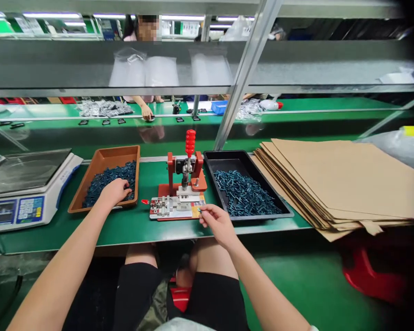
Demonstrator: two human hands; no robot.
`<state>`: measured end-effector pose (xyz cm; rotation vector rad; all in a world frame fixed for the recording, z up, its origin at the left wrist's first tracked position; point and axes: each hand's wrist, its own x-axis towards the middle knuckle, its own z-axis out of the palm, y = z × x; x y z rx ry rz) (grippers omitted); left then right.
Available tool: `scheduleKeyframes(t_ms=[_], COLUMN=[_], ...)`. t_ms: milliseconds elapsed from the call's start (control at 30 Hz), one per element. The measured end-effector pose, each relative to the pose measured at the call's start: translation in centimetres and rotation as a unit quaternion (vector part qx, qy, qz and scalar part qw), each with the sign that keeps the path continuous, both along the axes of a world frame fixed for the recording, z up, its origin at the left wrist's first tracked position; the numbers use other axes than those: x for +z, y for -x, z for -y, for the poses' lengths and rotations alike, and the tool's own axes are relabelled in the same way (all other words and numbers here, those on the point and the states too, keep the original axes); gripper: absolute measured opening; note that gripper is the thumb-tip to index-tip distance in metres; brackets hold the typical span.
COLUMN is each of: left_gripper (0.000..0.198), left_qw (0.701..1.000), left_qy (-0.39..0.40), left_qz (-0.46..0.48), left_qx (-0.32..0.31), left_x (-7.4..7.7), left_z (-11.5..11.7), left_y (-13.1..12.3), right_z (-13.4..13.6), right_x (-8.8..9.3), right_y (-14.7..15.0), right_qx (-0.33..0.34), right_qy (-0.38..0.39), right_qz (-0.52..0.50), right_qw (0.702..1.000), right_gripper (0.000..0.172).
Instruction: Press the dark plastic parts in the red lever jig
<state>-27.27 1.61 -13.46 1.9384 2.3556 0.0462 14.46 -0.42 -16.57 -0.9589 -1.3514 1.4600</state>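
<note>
My left hand [116, 192] reaches into the brown plastic tray [76, 202], its fingers curled at the edge of a heap of small dark blue parts [105, 179]. What its fingertips hold, if anything, is hidden. At the front right corner of a toggle press fixture [185, 197], my right hand [216, 221] pinches a small dark blue-green part [200, 210] between thumb and finger. The fixture has an upright red handle [190, 143], an orange-red frame and a metal slide on its base. Right of it stands a black tray [212, 161] with many thin dark blue pieces [244, 193].
A weighing scale [27, 188] stands at the left. Stacked brown cardboard sheets [345, 179] overhang the bench's right front edge. A slanted metal post [241, 73] rises behind the black tray. Across the bench, a co-worker's hand [146, 112] rests on a green table. A red stool [369, 276] is at the lower right.
</note>
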Motion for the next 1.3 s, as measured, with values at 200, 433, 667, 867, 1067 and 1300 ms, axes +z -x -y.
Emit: scheduleKeyframes(t_ms=[200, 433, 667, 867, 1067, 1300], left_gripper=[0.031, 0.029, 0.022, 0.022, 0.023, 0.023], left_qw=[0.998, 0.997, 0.999, 0.999, 1.0, 0.995], left_qy=[0.033, 0.035, 0.025, -0.005, 0.004, 0.033], left_qz=[-0.025, -0.023, -0.02, -0.032, -0.002, 0.037], left_qx=[0.051, 0.062, 0.019, 0.004, -0.011, -0.088], left_x=[0.4, 0.9, -0.5, -2.4, -2.6, -2.8], left_z=[0.0, 0.1, -0.1, -0.8, -0.9, -1.4], left_y=[-0.1, -0.6, 0.5, 1.9, 2.6, 4.2], right_z=[-0.7, -1.6, -1.4, -1.5, -1.6, -1.9], right_x=[-2.6, -3.3, -4.4, -4.2, -4.0, -4.2], right_y=[1.1, 0.6, 0.4, 0.7, 1.0, 1.2], right_qx=[0.01, -0.023, -0.038, -0.034, -0.023, -0.027], right_qy=[0.061, -0.1, -0.073, -0.082, -0.066, -0.067], right_qz=[-0.08, 0.05, -0.005, 0.0, 0.007, 0.001], right_qw=[0.995, 0.993, 0.997, 0.996, 0.998, 0.997], right_gripper=[0.045, 0.032, 0.029, 0.032, 0.032, 0.025])
